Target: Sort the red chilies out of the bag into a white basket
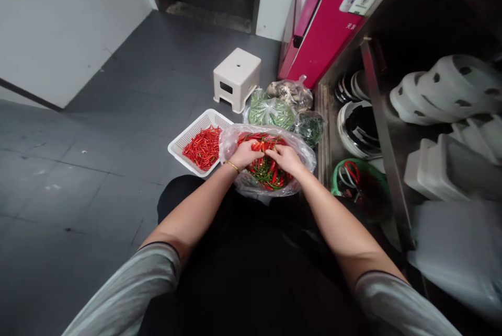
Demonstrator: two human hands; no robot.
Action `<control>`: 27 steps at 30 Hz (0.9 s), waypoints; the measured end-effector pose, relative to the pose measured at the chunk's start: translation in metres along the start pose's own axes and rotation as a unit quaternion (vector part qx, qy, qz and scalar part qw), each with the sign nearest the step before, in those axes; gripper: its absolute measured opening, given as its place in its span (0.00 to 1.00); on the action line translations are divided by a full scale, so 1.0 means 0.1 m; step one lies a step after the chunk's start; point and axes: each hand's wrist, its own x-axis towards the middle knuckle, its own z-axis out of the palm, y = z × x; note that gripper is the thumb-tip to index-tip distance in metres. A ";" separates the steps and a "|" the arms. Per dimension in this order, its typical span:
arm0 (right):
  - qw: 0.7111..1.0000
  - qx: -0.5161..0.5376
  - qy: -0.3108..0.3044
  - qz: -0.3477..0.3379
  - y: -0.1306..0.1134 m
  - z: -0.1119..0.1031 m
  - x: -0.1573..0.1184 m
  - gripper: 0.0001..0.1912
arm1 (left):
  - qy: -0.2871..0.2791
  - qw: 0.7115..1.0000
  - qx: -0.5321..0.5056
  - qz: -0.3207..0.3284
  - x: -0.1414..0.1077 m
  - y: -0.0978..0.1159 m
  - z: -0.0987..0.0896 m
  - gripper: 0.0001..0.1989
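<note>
Both hands are over an open clear plastic bag (306,155) full of red chili peppers (270,174), many with green stems. My left hand (246,154), a gold bangle at its wrist, has its fingers closed on red chili peppers at the top of the pile. Close beside it, my right hand (286,159) pinches near a chili stem, thumb and fingertips together; the exact grip is too small to make out. Left of the bag, a white perforated basket (181,143) holds a heap of red chilies (202,148) that look mostly stemless.
Beyond the bag stand a white plastic stool (237,72), a bag of green vegetables (270,114), a bag of brownish produce (292,94) and a bag of dark greens (310,127). A metal shelf (386,148) with stacked containers and a green basin (337,182) lines the right.
</note>
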 end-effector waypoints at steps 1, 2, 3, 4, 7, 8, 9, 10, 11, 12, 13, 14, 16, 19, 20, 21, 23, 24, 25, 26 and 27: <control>1.000 0.008 -0.021 0.004 -0.01 0.02 0.00 0.19 | -0.016 1.000 -0.018 0.001 0.00 -0.01 0.01 0.12; 0.999 0.005 -0.035 0.004 -0.04 0.04 -0.01 0.18 | -0.029 0.999 -0.034 -0.002 0.00 -0.02 0.03 0.14; 0.999 -0.010 -0.042 -0.001 -0.08 0.06 -0.02 0.16 | -0.034 0.998 -0.050 -0.009 0.00 -0.03 0.04 0.15; 0.999 -0.032 -0.044 -0.007 -0.12 0.07 -0.03 0.14 | -0.030 0.997 -0.067 -0.017 0.00 -0.05 0.06 0.16; 0.995 -0.082 -0.041 -0.027 -0.21 0.10 -0.06 0.15 | -0.013 0.992 -0.117 -0.041 0.02 -0.11 0.09 0.17; 0.996 -0.074 -0.042 -0.036 -0.22 0.10 -0.07 0.18 | -0.014 0.990 -0.130 -0.044 0.04 -0.12 0.09 0.17; 0.996 -0.055 -0.041 -0.049 -0.20 0.10 -0.06 0.21 | -0.022 0.989 -0.139 -0.046 0.05 -0.13 0.09 0.17; 0.997 -0.029 -0.035 -0.064 -0.17 0.09 -0.06 0.24 | -0.027 0.988 -0.145 -0.048 0.07 -0.14 0.08 0.17; 0.997 0.000 -0.023 -0.077 -0.12 0.09 -0.05 0.27 | -0.026 0.988 -0.146 -0.050 0.08 -0.14 0.07 0.17; 0.996 0.030 -0.008 -0.082 -0.08 0.08 -0.04 0.30 | -0.014 0.989 -0.139 -0.052 0.09 -0.13 0.05 0.16; 0.995 0.058 0.009 -0.080 -0.03 0.07 -0.02 0.31 | 0.010 0.991 -0.124 -0.055 0.10 -0.11 0.04 0.16; 0.993 0.083 0.028 -0.074 0.02 0.05 -0.01 0.31 | 0.039 0.992 -0.106 -0.054 0.10 -0.09 0.03 0.16; 0.988 0.128 0.065 -0.058 0.07 0.03 0.00 0.29 | 0.067 0.994 -0.071 -0.047 0.09 -0.04 0.03 0.16; 0.969 0.199 0.134 -0.052 0.06 0.01 -0.01 0.24 | -0.011 0.998 -0.036 -0.041 0.04 0.01 0.09 0.15; 0.961 0.221 0.154 -0.056 0.04 0.02 -0.02 0.23 | -0.034 0.998 -0.030 -0.042 0.02 0.02 0.12 0.16; 0.954 0.241 0.167 -0.060 0.01 0.04 -0.02 0.22 | -0.045 0.998 -0.028 -0.042 0.00 0.02 0.15 0.16; 0.946 0.267 0.174 -0.055 -0.06 0.08 -0.03 0.23 | -0.049 0.997 -0.056 -0.035 -0.01 0.00 0.20 0.18; 0.946 0.274 0.169 -0.042 -0.09 0.09 -0.03 0.24 | -0.056 0.995 -0.083 -0.030 -0.01 -0.01 0.21 0.19; 0.946 0.280 0.163 -0.026 -0.12 0.11 -0.03 0.25 | -0.070 0.991 -0.111 -0.026 0.00 -0.02 0.22 0.20; 0.946 0.284 0.158 -0.013 -0.14 0.12 -0.03 0.27 | -0.085 0.987 -0.137 -0.024 0.00 -0.03 0.23 0.20; 0.945 0.287 0.156 -0.007 -0.14 0.12 -0.03 0.28 | -0.096 0.983 -0.157 -0.023 0.01 -0.04 0.23 0.20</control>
